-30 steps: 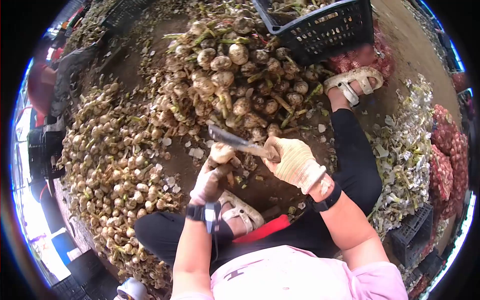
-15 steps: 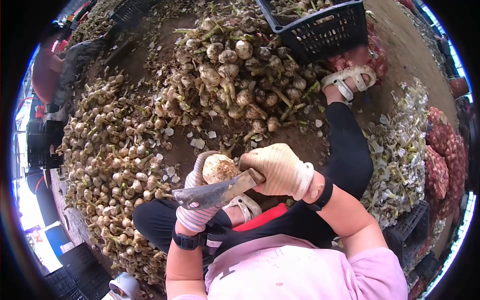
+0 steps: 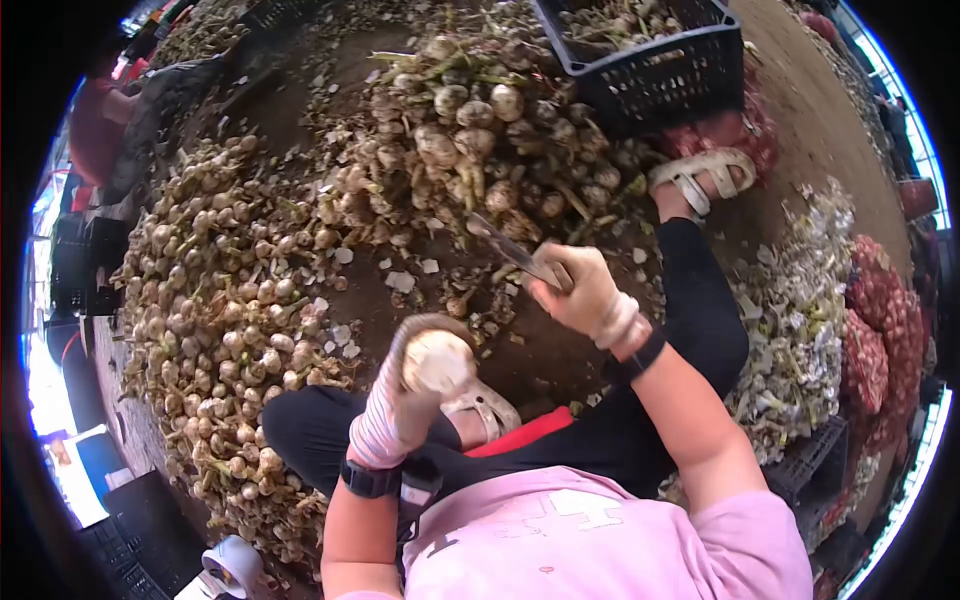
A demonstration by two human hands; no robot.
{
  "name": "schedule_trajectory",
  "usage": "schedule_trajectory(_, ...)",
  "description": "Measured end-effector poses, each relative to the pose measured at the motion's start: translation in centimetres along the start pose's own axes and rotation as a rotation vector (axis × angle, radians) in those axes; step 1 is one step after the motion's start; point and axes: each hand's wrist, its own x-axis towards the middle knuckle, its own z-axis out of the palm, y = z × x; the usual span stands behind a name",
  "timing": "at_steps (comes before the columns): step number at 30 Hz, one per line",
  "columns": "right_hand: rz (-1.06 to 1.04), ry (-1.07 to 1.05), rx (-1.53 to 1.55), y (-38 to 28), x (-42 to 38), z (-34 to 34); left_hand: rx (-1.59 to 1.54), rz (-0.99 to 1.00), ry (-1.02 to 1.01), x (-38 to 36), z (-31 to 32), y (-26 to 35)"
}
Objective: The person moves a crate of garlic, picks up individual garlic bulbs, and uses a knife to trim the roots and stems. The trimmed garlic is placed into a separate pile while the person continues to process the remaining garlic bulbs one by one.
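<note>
A garlic bulb (image 3: 439, 362), its pale cut face turned up, rests in my gloved left hand (image 3: 385, 408), whose fingers are wrapped round it. My gloved right hand (image 3: 592, 298) is closed on the handle of a knife (image 3: 508, 246). The flat blade points up and to the left, apart from the bulb. Just beyond the blade lies a heap of garlic with stalks (image 3: 470, 135). Both hands are above the ground between my bent legs, and the right one is slightly blurred.
Many garlic bulbs (image 3: 235, 340) spread on the left. A black crate (image 3: 660, 75) stands at the far right, beside red net sacks (image 3: 880, 330) farther right and a pile of pale garlic waste (image 3: 795, 340). Another person (image 3: 95, 130) sits at upper left.
The knife has left the bulb and swung up and away with my right hand. My left hand has lowered slightly and turned the bulb, so its cut pale face now shows.
</note>
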Motion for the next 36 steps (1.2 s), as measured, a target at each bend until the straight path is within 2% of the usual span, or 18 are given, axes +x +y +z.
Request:
schedule_trajectory(1, 0.064, -0.010, 0.139, -0.2, -0.4, 0.8, -0.269, 0.174, -0.073, 0.5, -1.1, -1.6)
schedule_trajectory(5, 0.428, -0.187, 0.320, -1.0, -1.6, 1.7, -0.274, 0.380, 0.044, 2.1, -0.3, 0.1)
schedule_trajectory(6, 0.481, -0.204, 0.431, -0.3, -2.1, 2.3, -0.275, 0.379, 0.041, 2.2, -0.3, -0.2)
schedule_trajectory(9, 0.439, -0.186, 0.588, -1.8, -2.6, 2.9, -0.839, 0.309, 0.100, 2.5, 0.1, -0.8)
schedule_trajectory(11, 0.299, -0.122, 0.592, -3.2, -2.6, 3.8, -1.163, 0.323, -0.133, 3.7, 1.0, -1.2)
schedule_trajectory(12, 0.189, -0.149, 0.412, -3.4, -2.3, 3.9, -1.284, 0.300, -0.216, 3.9, 1.7, -1.3)
schedule_trajectory(17, 0.506, -0.262, 0.591, 0.5, -3.0, 5.2, -1.432, 0.409, -0.370, 3.3, -1.7, 0.4)
schedule_trajectory(19, 0.441, -0.161, 0.639, 1.1, -3.2, 4.8, -1.715, 0.405, -0.942, 1.5, -10.7, 1.6)
schedule_trajectory(20, 0.472, -0.135, 0.642, -0.6, -2.6, 3.5, -1.690, 0.675, -0.655, -1.3, -12.6, 4.5)
schedule_trajectory(22, 0.601, -0.134, 0.758, -2.8, -1.9, 1.7, -1.521, 1.262, 0.159, -3.2, -11.6, 7.6)
schedule_trajectory(24, 0.589, -0.114, 0.806, -2.8, -1.4, 2.0, -1.245, 0.972, 0.303, -0.8, -17.4, 2.9)
schedule_trajectory(25, 0.597, -0.124, 0.811, -2.7, -1.3, 2.0, -1.159, 0.733, -0.004, 2.4, -19.0, 0.5)
schedule_trajectory(27, 0.596, -0.138, 0.803, -2.7, -1.0, 1.8, 0.287, 0.136, 0.645, 8.2, -11.9, -3.2)
schedule_trajectory(28, 0.607, -0.138, 0.806, -2.8, -0.8, 1.8, 0.224, 0.392, 0.274, 13.5, -15.9, -13.0)
schedule_trajectory(29, 0.576, -0.127, 0.783, -2.9, -0.8, 1.8, 0.343, 0.002, 0.435, 14.5, -9.4, -11.4)
schedule_trajectory(30, 0.542, -0.118, 0.760, -2.8, -0.7, 1.8, 0.555, -0.176, 0.332, 15.6, -7.1, -12.9)
schedule_trajectory(32, 0.580, -0.104, 0.816, -2.3, -0.4, 1.6, 1.154, -0.275, 0.151, 18.6, -6.5, -19.6)
schedule_trajectory(36, 0.516, -0.065, 0.649, -2.0, -0.1, 1.1, 1.350, -0.135, 0.204, 20.1, -6.6, -25.0)
